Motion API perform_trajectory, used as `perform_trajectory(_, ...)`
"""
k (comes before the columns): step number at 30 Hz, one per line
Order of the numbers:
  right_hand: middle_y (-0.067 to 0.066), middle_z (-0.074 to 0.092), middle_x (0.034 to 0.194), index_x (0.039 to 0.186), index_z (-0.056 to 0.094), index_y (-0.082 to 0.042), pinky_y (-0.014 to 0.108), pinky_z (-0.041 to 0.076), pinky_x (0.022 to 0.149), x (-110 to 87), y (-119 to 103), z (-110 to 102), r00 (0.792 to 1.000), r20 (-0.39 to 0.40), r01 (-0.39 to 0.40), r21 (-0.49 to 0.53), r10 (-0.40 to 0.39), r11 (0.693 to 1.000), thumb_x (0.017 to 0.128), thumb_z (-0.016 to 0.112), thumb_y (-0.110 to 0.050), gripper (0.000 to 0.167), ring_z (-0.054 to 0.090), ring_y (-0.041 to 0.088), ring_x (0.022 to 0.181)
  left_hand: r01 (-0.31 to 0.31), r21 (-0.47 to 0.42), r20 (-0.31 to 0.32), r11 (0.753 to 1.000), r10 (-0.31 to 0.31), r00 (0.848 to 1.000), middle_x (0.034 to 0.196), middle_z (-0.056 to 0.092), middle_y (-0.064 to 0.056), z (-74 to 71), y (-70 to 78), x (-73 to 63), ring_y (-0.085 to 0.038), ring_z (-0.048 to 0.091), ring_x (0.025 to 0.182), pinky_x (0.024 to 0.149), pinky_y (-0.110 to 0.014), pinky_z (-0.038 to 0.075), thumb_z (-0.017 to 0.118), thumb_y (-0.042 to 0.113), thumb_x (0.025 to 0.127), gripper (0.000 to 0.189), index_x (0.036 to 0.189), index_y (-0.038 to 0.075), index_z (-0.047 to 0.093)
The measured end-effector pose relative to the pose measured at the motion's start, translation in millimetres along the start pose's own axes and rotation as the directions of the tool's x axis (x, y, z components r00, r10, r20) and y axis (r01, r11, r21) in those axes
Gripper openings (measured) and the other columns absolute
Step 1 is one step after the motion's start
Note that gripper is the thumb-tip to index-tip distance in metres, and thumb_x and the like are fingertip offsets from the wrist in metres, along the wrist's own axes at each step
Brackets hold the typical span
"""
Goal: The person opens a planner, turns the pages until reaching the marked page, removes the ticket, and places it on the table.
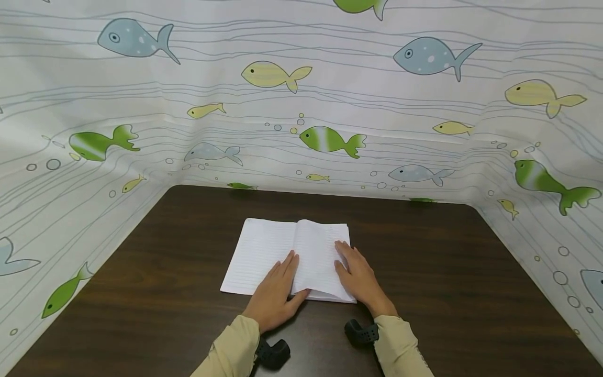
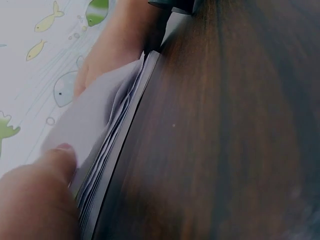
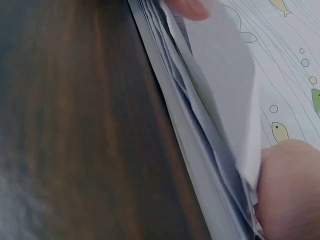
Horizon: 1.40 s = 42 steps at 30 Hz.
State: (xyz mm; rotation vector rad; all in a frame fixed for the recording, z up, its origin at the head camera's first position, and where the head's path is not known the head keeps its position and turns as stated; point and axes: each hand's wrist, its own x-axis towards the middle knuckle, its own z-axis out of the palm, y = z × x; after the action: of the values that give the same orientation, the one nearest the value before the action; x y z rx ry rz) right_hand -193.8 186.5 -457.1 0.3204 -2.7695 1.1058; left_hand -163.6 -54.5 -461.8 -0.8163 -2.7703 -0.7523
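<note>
An open notebook with lined white pages lies on the dark wooden table. My left hand rests flat near the spine, fingers straight and pointing away, its thumb at the lower edge of the right-hand page. That page bulges up from the sheets below; in the right wrist view the raised page stands apart from the stack. My right hand lies on the right side of the notebook, fingers spread over the page's outer edge. In the left wrist view the left thumb touches the page.
Around the notebook spreads the brown wooden table. A white curtain printed with fish surrounds its far side and both flanks. Black wrist devices sit on both wrists, below beige sleeves.
</note>
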Motion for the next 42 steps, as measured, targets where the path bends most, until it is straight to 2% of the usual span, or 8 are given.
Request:
perform_trajectory(6, 0.019, 0.026, 0.168, 0.163, 0.026, -0.003, 0.059, 0.018, 0.124, -0.1, -2.7, -1.7, 0.989, -0.02, -0.14, 0.123, 0.144, 0.982, 0.112, 0.041, -0.033, 0.061, 0.023, 0.039, 0.155, 0.031, -0.106, -0.027, 0.994, -0.034, 0.999, 0.165, 0.032, -0.021, -0.7, 1.4, 0.7, -0.032, 0.03, 0.154, 0.126, -0.047, 0.022, 0.061, 0.031, 0.102, 0.072, 0.158, -0.004, 0.034)
perform_trajectory(12, 0.015, 0.028, 0.168, 0.165, 0.02, -0.005, 0.055, 0.018, 0.125, -1.6, -2.5, -3.8, 0.988, -0.057, -0.129, 0.21, 0.143, 0.969, 0.115, 0.028, -0.038, 0.061, 0.023, 0.035, 0.155, 0.053, -0.166, -0.04, 0.985, -0.06, 0.997, 0.165, 0.033, -0.017, -0.8, 2.1, 0.3, -0.029, 0.03, 0.154, 0.127, -0.045, 0.019, 0.062, 0.028, 0.103, 0.07, 0.16, 0.0, 0.033)
perform_trajectory(22, 0.028, 0.036, 0.161, 0.157, 0.039, 0.002, 0.065, 0.024, 0.12, -1.5, -2.0, -0.9, 0.996, -0.044, -0.078, 0.04, 0.08, 0.996, 0.101, 0.062, -0.016, 0.063, 0.031, 0.049, 0.149, 0.066, -0.244, -0.182, 0.967, -0.113, 0.977, 0.165, 0.03, -0.021, 0.4, 0.8, 4.1, -0.036, 0.041, 0.147, 0.117, -0.053, 0.038, 0.064, 0.022, 0.102, 0.074, 0.16, -0.001, 0.025)
perform_trajectory(26, 0.025, 0.035, 0.162, 0.156, 0.04, 0.001, 0.063, 0.023, 0.121, -1.0, -2.4, -0.4, 0.995, -0.039, -0.091, 0.042, 0.092, 0.995, 0.101, 0.063, -0.017, 0.062, 0.03, 0.045, 0.151, 0.095, -0.282, -0.352, 0.955, -0.195, 0.915, 0.166, 0.023, -0.023, 0.3, -0.1, 6.0, -0.038, 0.044, 0.143, 0.111, -0.056, 0.044, 0.065, 0.016, 0.1, 0.079, 0.162, -0.002, 0.019)
perform_trajectory(30, 0.024, 0.035, 0.163, 0.156, 0.041, 0.001, 0.062, 0.024, 0.121, -0.5, -2.6, -0.2, 0.995, -0.029, -0.097, 0.038, 0.098, 0.995, 0.102, 0.062, -0.018, 0.061, 0.03, 0.043, 0.152, 0.12, -0.204, -0.564, 0.972, -0.216, 0.797, 0.166, 0.014, -0.027, -0.8, -1.8, 7.6, -0.046, 0.035, 0.147, 0.114, -0.063, 0.035, 0.069, 0.007, 0.093, 0.084, 0.16, -0.003, 0.021)
perform_trajectory(33, 0.023, 0.036, 0.163, 0.156, 0.042, 0.0, 0.063, 0.024, 0.121, -0.7, -3.1, -1.0, 0.994, -0.024, -0.103, 0.038, 0.104, 0.994, 0.102, 0.062, -0.018, 0.06, 0.03, 0.043, 0.152, 0.137, -0.06, -0.674, 0.989, -0.141, 0.725, 0.165, 0.01, -0.032, -2.3, -3.9, 8.8, -0.051, 0.027, 0.149, 0.119, -0.066, 0.023, 0.074, -0.006, 0.083, 0.093, 0.16, -0.004, 0.022)
perform_trajectory(38, 0.021, 0.037, 0.163, 0.155, 0.044, -0.002, 0.063, 0.023, 0.121, -0.8, -3.5, -2.2, 0.993, -0.019, -0.115, 0.039, 0.116, 0.993, 0.102, 0.063, -0.02, 0.059, 0.03, 0.041, 0.152, 0.134, 0.07, -0.712, 0.988, -0.045, 0.701, 0.165, 0.007, -0.033, -5.2, -4.2, 8.0, -0.05, 0.019, 0.153, 0.125, -0.058, 0.011, 0.072, -0.025, 0.068, 0.108, 0.162, 0.0, 0.024)
perform_trajectory(42, 0.02, 0.038, 0.163, 0.155, 0.045, -0.003, 0.064, 0.022, 0.121, -1.0, -3.7, -2.4, 0.993, -0.014, -0.116, 0.036, 0.116, 0.993, 0.102, 0.063, -0.02, 0.058, 0.029, 0.041, 0.152, 0.108, 0.087, -0.722, 0.99, -0.012, 0.692, 0.165, 0.006, -0.032, -6.6, -2.8, 7.3, -0.05, 0.018, 0.153, 0.127, -0.056, 0.01, 0.064, -0.027, 0.071, 0.102, 0.161, 0.002, 0.028)
